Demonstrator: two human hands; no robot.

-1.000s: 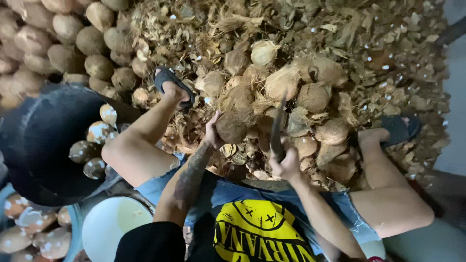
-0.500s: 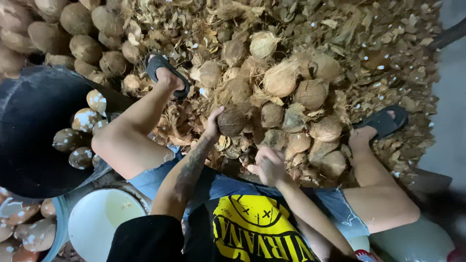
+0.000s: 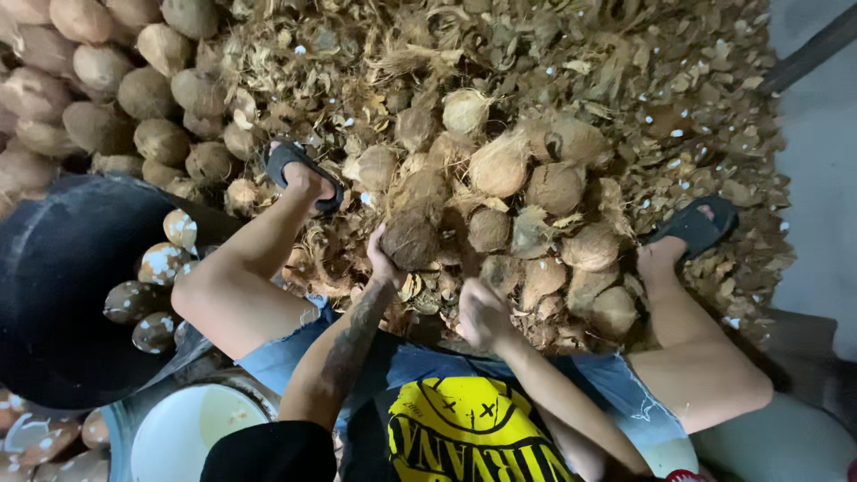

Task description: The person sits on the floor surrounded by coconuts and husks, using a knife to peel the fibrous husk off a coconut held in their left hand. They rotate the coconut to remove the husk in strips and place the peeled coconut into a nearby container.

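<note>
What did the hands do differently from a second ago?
The right hand held a dark blade raised upright a second ago; it has come down beside the coconut, and the blade no longer shows. The left hand stayed on that coconut, propping it on the husk pile. Both sandalled feet and the black tub stayed put.

A coconut-husking work area, floor-level and rough. Just beyond the left hand [image 3: 382, 259] rises a heap of husked coconuts [image 3: 536, 187] on a deep litter of torn husk fibre [image 3: 625, 80]. Farther out to its left, unhusked coconuts [image 3: 116, 89] are stacked, with a black tub [image 3: 54, 295] nearer.
</note>
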